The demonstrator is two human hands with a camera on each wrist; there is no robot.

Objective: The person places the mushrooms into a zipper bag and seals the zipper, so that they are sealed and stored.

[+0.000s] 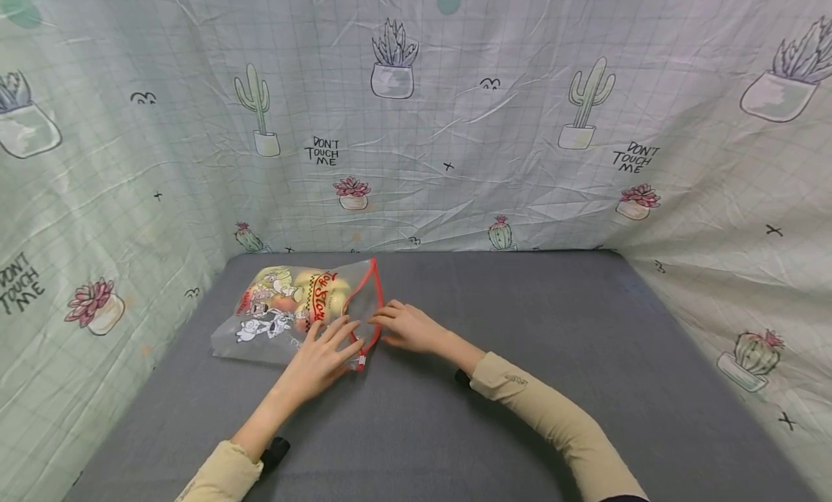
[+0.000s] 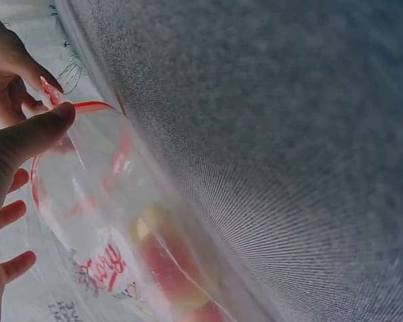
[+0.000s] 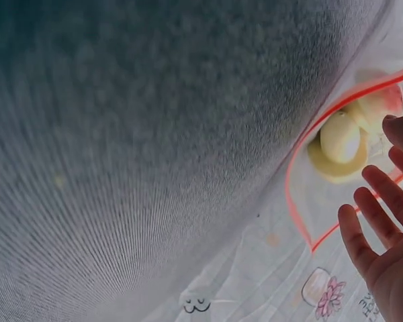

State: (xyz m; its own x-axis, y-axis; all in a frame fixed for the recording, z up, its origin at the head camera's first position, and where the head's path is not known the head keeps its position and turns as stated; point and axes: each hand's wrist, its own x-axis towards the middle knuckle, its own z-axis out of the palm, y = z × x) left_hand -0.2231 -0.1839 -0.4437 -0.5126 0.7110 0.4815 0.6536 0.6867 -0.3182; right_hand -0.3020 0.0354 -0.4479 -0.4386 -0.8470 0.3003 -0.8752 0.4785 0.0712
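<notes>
A clear zip bag [image 1: 273, 354] with a red zip edge and a "Toy Story" print lies on its side, its mouth gaping to the right. Inside are pale yellow round fruit [image 3: 340, 137] and a red-and-yellow fruit [image 2: 168, 268]. My left hand [image 1: 321, 357] rests over the near side of the mouth, fingers spread. Its thumb [image 2: 43, 133] touches the bag near the red zip end. Across the opening, my right hand [image 1: 412, 329] has its fingertips at the red edge. In the right wrist view its fingers [image 3: 383, 208] are apart and loosely extended.
The bag lies on the left part of a grey cloth-covered table [image 1: 520, 307]. A pale curtain [image 1: 442, 126] printed with cacti stands round the back and both sides. Black wrist straps [image 1: 276, 453] sit at the sleeve cuffs.
</notes>
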